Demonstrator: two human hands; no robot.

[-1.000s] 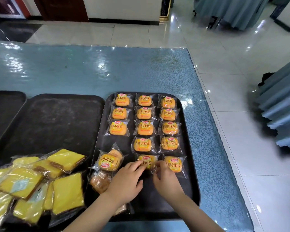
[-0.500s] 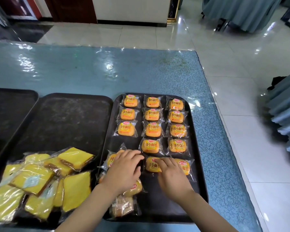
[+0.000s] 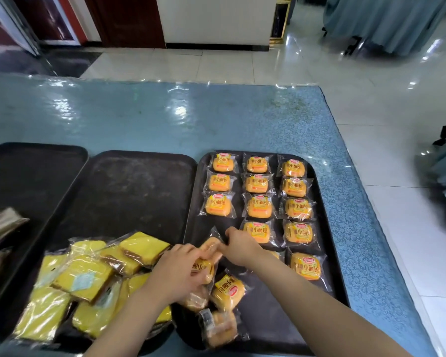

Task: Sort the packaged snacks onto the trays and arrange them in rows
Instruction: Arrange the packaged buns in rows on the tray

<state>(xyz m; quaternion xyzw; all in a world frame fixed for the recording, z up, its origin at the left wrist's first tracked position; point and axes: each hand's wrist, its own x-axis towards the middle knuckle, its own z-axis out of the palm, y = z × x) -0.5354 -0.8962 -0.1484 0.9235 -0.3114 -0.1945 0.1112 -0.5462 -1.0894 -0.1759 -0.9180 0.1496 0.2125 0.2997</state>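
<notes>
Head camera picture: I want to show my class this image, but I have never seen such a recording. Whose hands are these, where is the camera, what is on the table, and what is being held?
There is no machine here. A person wears one wide-angle camera on the head, looking forward and down, so you see their own two bare arms.

On the blue table lie black trays. The right tray carries small orange bread packets set in neat rows, with a few loose ones lying unsorted near its front. The middle tray has a heap of yellow cake slices in clear wrappers at its near end. A third tray sits at the left.

The left hand and right hand meet over one bread packet, fingers curled round it, seemingly about to place it in a row.
</notes>
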